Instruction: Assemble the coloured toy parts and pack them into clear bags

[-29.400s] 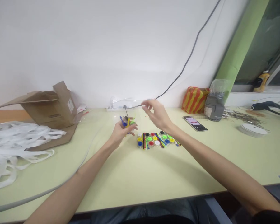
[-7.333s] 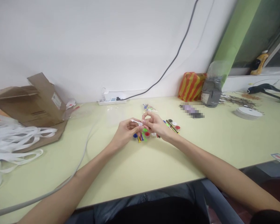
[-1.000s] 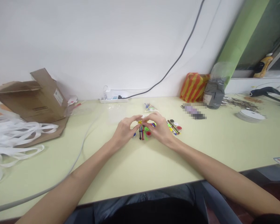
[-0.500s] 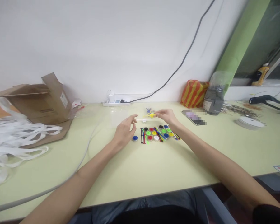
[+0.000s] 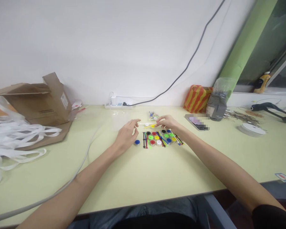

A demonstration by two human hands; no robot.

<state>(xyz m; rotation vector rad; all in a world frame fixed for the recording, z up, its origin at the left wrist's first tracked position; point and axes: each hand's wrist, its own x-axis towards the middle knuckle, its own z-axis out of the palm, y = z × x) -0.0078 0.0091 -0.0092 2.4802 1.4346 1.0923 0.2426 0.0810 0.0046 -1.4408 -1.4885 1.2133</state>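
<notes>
My left hand (image 5: pixel 126 136) is curved above the table, thumb and forefinger apart, its fingertips beside the left end of a white plastic arrow spinner (image 5: pixel 146 124). Thumb and fingers of my right hand (image 5: pixel 167 122) are pinched at the right end of a yellow arrow spinner (image 5: pixel 153 126), just nearer to me than the white one; the exact contact is partly hidden. Between my wrists are rows of small coloured round pieces (image 5: pixel 156 137) with clear bases and thin coloured arrows (image 5: pixel 144 140). One blue round piece (image 5: pixel 137 142) sits apart at the left.
Behind the hands is a small pile of coloured arrows (image 5: pixel 153 115). A power strip (image 5: pixel 119 106) lies by the wall. White strapping (image 5: pixel 19 130) and a cardboard box (image 5: pixel 45 105) are left. A phone (image 5: pixel 196 122), striped bag (image 5: pixel 196 98) and white roll (image 5: pixel 251 129) are right.
My right hand has moved slightly left and toward me, bringing the yellow arrow spinner from beside the back pile to near the white one. My left hand has hardly moved.
</notes>
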